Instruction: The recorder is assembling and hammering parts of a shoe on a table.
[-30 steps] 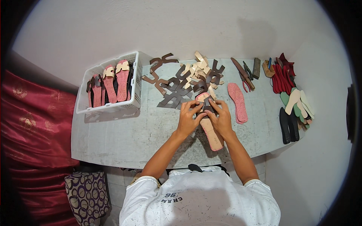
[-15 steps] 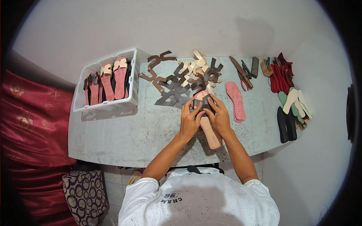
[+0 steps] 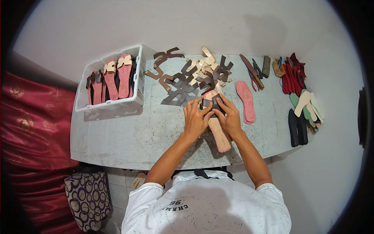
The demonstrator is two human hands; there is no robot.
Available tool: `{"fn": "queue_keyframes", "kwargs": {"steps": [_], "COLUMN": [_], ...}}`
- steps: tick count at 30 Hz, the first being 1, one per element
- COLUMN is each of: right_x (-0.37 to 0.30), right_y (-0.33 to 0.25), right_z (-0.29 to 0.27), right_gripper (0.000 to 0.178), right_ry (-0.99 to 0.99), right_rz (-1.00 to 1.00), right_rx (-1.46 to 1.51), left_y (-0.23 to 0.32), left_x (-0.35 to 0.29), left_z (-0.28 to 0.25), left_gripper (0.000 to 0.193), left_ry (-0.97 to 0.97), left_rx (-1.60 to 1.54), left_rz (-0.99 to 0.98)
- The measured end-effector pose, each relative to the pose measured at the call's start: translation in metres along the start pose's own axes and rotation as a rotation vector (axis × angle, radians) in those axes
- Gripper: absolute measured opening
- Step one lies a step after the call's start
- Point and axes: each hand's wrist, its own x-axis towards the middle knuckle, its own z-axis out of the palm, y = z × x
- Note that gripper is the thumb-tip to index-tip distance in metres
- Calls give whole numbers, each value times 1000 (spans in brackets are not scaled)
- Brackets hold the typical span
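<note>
Still grasping dark strap [image 3: 207, 103] over insole [image 3: 219, 136] toward far end with fingers of left hand [image 3: 196, 117] and right hand [image 3: 230, 117], seemingly mid-adjustment

A shiny red cloth curtain [image 3: 33, 156] with gold motifs hangs left of a beige, purple-ringed fabric item [image 3: 87, 201]; a plain whitish wall [image 3: 194, 23] stands behind the counter [image 3: 113, 140].

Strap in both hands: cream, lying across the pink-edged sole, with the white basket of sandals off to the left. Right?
Colour's wrong: the head view shows the strap is dark, not cream. The rest stands: left hand and right hand on it, across the pink-edged sole, white basket of sandals to the left.
</note>
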Motion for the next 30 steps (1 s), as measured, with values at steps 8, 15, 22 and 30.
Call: {"fn": "queue_keyframes", "kwargs": {"steps": [8, 15, 22, 30], "right_x": [-1, -8, -10, -17], "right_y": [0, -1, -15, -7], "right_z": [-2, -1, 1, 8], "right_gripper": [43, 37, 38, 38], "right_ry": [10, 22, 40, 113], "right_rz": [8, -17, 90, 131], "right_rx": [53, 43, 113, 128], "left_y": [-6, -4, -15, -24], "left_x": [11, 2, 7, 16], "left_z": [-6, 1, 9, 4], "left_gripper": [30, 28, 30, 31], "left_ry": [-71, -38, -57, -223], "left_rx": [-41, -25, -350, -381], "left_rz": [32, 107, -73, -74]}}
